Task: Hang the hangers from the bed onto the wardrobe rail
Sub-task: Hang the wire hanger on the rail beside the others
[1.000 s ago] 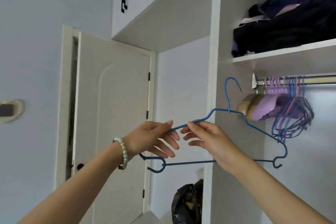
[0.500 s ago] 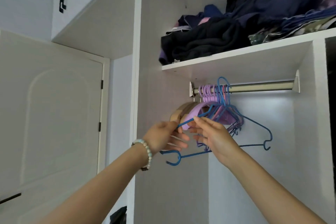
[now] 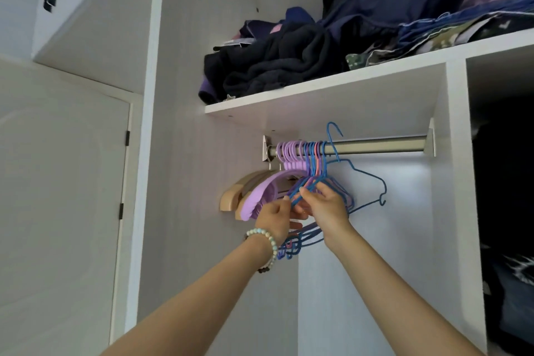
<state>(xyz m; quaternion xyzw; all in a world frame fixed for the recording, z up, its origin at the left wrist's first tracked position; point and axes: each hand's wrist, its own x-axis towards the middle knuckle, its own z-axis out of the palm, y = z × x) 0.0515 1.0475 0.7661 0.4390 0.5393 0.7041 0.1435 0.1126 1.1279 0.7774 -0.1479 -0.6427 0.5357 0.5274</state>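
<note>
Under the rail [image 3: 381, 145], L grip [image 3: 274, 215] & R grip [image 3: 325, 206] both pinch 1 blue hanger [image 3: 368, 175].

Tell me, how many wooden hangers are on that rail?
2. Both hang at the left end of the rail: the outer wooden hanger nearest the side wall, the inner wooden hanger beside it, against the purple hangers. More may be hidden behind those.
</note>
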